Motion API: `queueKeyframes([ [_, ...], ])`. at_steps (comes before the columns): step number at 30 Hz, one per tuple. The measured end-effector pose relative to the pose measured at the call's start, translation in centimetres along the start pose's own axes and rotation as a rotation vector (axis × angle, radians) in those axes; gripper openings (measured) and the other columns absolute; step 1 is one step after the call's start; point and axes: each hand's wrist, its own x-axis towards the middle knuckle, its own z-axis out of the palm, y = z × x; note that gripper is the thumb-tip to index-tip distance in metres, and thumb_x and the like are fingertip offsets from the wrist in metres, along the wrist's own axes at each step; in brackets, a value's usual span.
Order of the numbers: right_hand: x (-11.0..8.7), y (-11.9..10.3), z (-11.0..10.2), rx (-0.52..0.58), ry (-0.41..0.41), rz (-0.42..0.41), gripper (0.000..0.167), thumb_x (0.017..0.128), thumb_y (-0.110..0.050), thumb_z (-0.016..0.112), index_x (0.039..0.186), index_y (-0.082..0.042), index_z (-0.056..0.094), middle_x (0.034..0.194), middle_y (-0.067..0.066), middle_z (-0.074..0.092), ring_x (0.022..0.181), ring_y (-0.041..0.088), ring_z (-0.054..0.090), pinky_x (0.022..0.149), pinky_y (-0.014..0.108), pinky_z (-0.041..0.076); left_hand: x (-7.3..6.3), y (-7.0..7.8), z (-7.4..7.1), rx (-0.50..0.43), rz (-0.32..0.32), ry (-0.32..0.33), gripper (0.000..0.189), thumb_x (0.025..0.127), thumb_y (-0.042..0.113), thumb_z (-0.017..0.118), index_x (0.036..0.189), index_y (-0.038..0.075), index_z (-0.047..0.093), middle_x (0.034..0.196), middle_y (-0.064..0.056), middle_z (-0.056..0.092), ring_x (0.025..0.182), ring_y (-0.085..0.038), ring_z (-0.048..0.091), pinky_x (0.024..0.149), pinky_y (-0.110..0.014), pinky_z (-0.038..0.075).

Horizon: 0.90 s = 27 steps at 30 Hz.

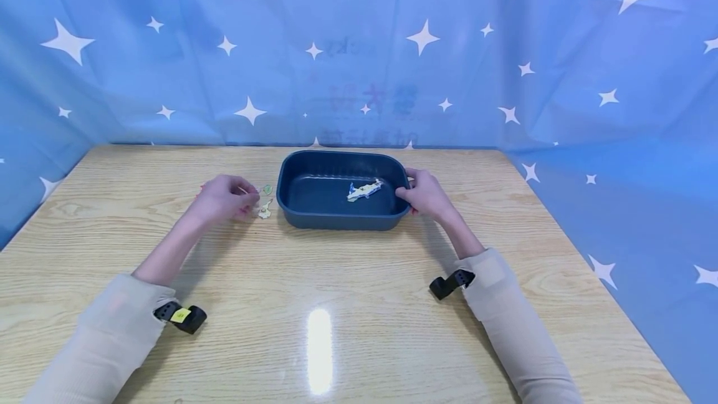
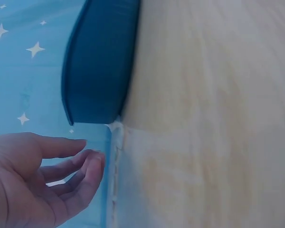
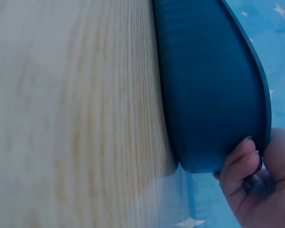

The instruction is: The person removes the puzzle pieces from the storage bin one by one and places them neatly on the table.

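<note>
A dark blue rectangular plastic bin [image 1: 343, 222] stands toward the back of the table. My right hand [image 1: 427, 195] grips its right end, thumb over the rim and fingers against the outer wall; the right wrist view shows the same hand [image 3: 256, 180] on the bin [image 3: 209, 90]. Inside lies a small white-and-blue irregular piece [image 1: 364, 190]. Left of the bin, my left hand [image 1: 224, 197] hovers low with bent fingers, beside a small green piece [image 1: 267, 189] and a cream flat piece [image 1: 265, 209]. In the left wrist view, thumb and fingertips are apart, with nothing visible between them.
Something red shows partly behind the left hand. The wood-grain table [image 1: 252, 304] runs back to a blue curtain [image 1: 359, 48] with white stars. A black wrist camera [image 1: 181, 317] sits on the left sleeve, another camera [image 1: 451, 283] on the right.
</note>
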Motion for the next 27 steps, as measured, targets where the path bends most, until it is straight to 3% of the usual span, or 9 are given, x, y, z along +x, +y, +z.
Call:
queueKeyframes([
  [5, -0.1, 0.0, 0.0, 0.002, -0.004, 0.014, 0.058, 0.099, -0.009, 0.055, 0.153, 0.001, 0.037, 0.057, 0.005, 0.057, 0.052, 0.036, 0.06, 0.052, 0.037, 0.051, -0.3, 1.5, 0.2, 0.023, 0.04, 0.095, 0.027, 0.101, 0.019, 0.06, 0.116, -0.003, 0.065, 0.105, -0.021, 0.07, 0.087, -0.03, 0.07, 0.081, -0.04, 0.058],
  [9, 0.0, 0.0, 0.0, -0.004, -0.002, 0.015, 0.058, 0.099, -0.01, 0.055, 0.153, 0.001, 0.037, 0.057, 0.005, 0.056, 0.054, 0.038, 0.061, 0.053, 0.038, 0.052, -0.1, 2.8, 0.6, -0.026, 0.097, 0.124, 0.026, 0.101, 0.021, 0.062, 0.115, -0.001, 0.065, 0.105, -0.02, 0.069, 0.087, -0.029, 0.07, 0.082, -0.038, 0.056],
  [14, 0.0, -0.2, 0.0, -0.011, -0.002, 0.018, 0.058, 0.099, -0.01, 0.055, 0.153, 0.002, 0.036, 0.057, 0.006, 0.057, 0.058, 0.042, 0.061, 0.055, 0.04, 0.053, 0.7, 3.9, 1.4, -0.147, 0.233, 0.098, 0.029, 0.101, 0.021, 0.064, 0.115, -0.004, 0.066, 0.103, -0.021, 0.068, 0.085, -0.027, 0.069, 0.079, -0.033, 0.058],
  [18, -0.1, -0.2, 0.0, -0.007, -0.001, 0.024, 0.059, 0.1, -0.01, 0.055, 0.154, 0.001, 0.035, 0.057, 0.006, 0.057, 0.059, 0.043, 0.062, 0.056, 0.041, 0.053, 1.4, 5.0, 2.3, -0.191, 0.312, 0.072, 0.028, 0.101, 0.021, 0.064, 0.116, -0.003, 0.065, 0.105, -0.022, 0.066, 0.085, -0.021, 0.068, 0.081, -0.034, 0.057],
  [21, 0.0, -0.2, 0.0, -0.005, 0.0, 0.027, 0.059, 0.1, -0.01, 0.055, 0.154, 0.002, 0.035, 0.057, 0.006, 0.057, 0.058, 0.042, 0.061, 0.055, 0.041, 0.054, 2.0, 6.0, 3.1, -0.194, 0.344, 0.055, 0.027, 0.102, 0.021, 0.064, 0.117, -0.001, 0.066, 0.105, -0.021, 0.067, 0.086, -0.021, 0.067, 0.084, -0.036, 0.056],
  [27, 0.1, -0.1, 0.1, -0.003, 0.004, 0.004, 0.058, 0.098, -0.008, 0.055, 0.152, 0.002, 0.038, 0.056, 0.005, 0.057, 0.054, 0.04, 0.061, 0.051, 0.036, 0.051, 3.5, 7.4, 4.8, -0.218, 0.347, 0.019, 0.026, 0.101, 0.022, 0.064, 0.119, 0.002, 0.066, 0.107, -0.017, 0.067, 0.09, -0.023, 0.065, 0.088, -0.037, 0.054],
])
